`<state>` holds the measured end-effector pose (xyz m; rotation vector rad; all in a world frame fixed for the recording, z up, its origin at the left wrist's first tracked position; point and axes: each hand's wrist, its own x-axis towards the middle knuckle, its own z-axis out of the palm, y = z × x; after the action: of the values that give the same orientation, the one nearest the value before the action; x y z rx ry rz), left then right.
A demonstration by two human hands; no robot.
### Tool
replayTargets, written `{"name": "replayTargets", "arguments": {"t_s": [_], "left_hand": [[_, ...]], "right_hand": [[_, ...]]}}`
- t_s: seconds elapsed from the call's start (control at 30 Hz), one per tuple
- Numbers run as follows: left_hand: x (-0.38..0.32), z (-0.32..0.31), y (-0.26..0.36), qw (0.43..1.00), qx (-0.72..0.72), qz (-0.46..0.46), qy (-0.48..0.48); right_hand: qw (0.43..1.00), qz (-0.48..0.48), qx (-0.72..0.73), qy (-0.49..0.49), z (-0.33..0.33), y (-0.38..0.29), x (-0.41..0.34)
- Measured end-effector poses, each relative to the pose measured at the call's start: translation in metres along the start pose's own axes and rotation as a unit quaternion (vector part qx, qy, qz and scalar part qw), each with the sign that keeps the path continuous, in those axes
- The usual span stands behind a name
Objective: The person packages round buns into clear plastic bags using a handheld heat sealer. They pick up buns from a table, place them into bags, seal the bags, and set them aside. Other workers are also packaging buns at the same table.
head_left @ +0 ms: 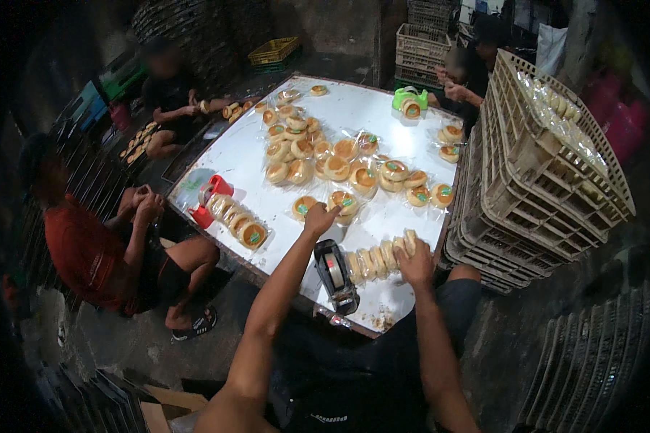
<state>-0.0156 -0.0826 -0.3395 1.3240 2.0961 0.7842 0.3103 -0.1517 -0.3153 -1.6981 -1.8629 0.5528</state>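
My left hand (320, 220) reaches over the white tabletop (222, 154) and touches a clear-wrapped round pastry (342, 201) that bears a green label. Whether its fingers grip that packet cannot be told. Beside it lies another wrapped pastry (304, 206). My right hand (418, 261) is closed around the right end of a row of wrapped pastries (376, 261) standing on edge. The row's left end lies against a black tape dispenser (336, 276), which holds a roll of clear tape near the table's front edge.
A heap of wrapped pastries (336, 166) covers mid-table. Red (200, 215) and green tape dispensers (410, 99) stand farther off. Stacked plastic crates (525, 178) rise close at right. A person in red (89, 249) sits at left; others sit beyond the table.
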Motion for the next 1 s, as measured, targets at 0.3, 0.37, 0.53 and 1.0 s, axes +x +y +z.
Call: {"name": "replayTargets", "arguments": {"t_s": [0.3, 0.37, 0.53, 1.0], "left_hand": [[0.023, 0.075, 0.038, 0.981, 0.149, 0.047, 0.118], [-0.001, 0.074, 0.048, 0.972, 0.109, 0.146, 0.147], [-0.060, 0.041, 0.048, 0.983, -0.091, 0.140, 0.072], [-0.048, 0.083, 0.096, 0.997, -0.022, 0.074, -0.011]], "right_hand": [[0.967, -0.039, 0.205, -0.146, -0.061, -0.023, -0.090], [0.954, 0.014, 0.246, -0.168, -0.051, -0.005, -0.092], [0.953, 0.022, 0.274, -0.125, -0.041, -0.007, -0.089], [0.899, 0.016, 0.352, -0.261, -0.060, -0.039, -0.118]]}}
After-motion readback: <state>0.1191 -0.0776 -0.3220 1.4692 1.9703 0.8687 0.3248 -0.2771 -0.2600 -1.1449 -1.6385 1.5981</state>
